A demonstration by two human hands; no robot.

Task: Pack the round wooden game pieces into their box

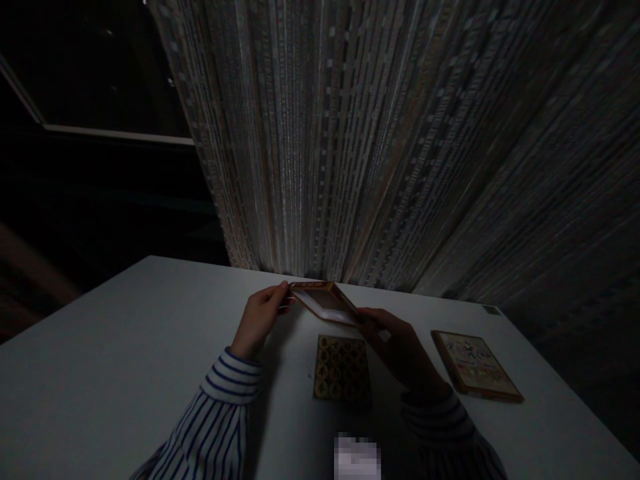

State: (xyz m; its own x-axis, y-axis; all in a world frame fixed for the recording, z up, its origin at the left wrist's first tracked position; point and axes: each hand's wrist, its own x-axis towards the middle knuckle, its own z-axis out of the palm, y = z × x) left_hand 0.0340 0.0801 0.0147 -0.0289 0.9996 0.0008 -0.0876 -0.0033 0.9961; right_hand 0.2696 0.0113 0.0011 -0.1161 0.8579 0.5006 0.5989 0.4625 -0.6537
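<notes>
A shallow brown-edged box lid (323,299) is held tilted above the table, its pale inner side partly showing. My left hand (259,319) pinches its left corner between thumb and fingers. My right hand (400,343) grips its lower right edge, with the fingers partly in shadow. Below the lid, a square block of round wooden pieces (342,368) with dark marks lies on the table, packed in rows. In the dim light I cannot tell whether a tray surrounds them.
To the right lies a flat brown-edged box (477,365) with a printed picture on top. The white table (125,347) reaches back to a striped string curtain (320,133). A small dark patch (492,310) marks the far right corner. A dark window (105,73) is at left.
</notes>
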